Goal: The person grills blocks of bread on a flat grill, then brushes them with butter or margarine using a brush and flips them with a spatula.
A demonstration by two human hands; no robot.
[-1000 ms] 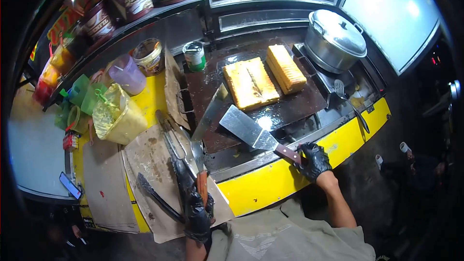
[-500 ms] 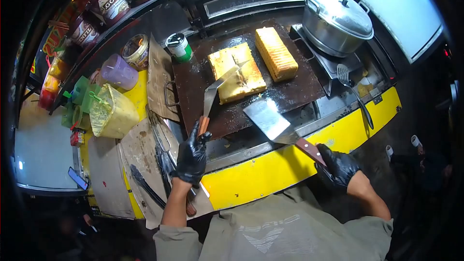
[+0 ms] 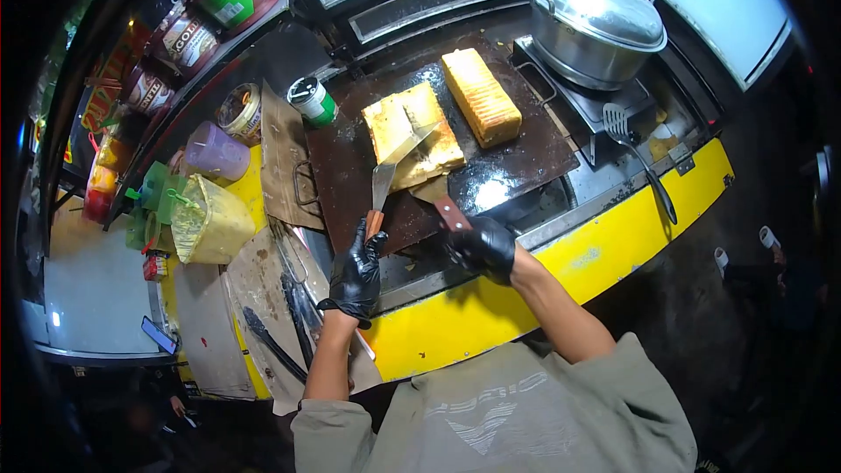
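Note:
My gloved left hand [image 3: 356, 276] is wrapped around the wooden handle of a metal spatula [image 3: 384, 180], whose bent blade lies over the left block of toasted bread [image 3: 427, 114]. In my gloved right hand [image 3: 484, 250] is a wide turner [image 3: 452, 214] with a riveted brown handle. Its blade is at the front edge of that same bread and is partly hidden there. A second golden loaf with a ridged top [image 3: 482, 98] lies to the right. Both breads rest on a dark flat griddle [image 3: 539, 153].
A lidded steamer pot [image 3: 596, 26] stands on a burner at the back right, beside a slotted turner [image 3: 644, 162]. A green-and-white can [image 3: 313, 102] sits on the griddle's left corner. Leftward are a batter-smeared tub [image 3: 213, 223], a purple container [image 3: 215, 153] and tongs [image 3: 272, 346] on cardboard.
My right hand has moved left and forward, bringing the turner from in front of the griddle to the left bread's front edge. The left spatula stays over the bread.

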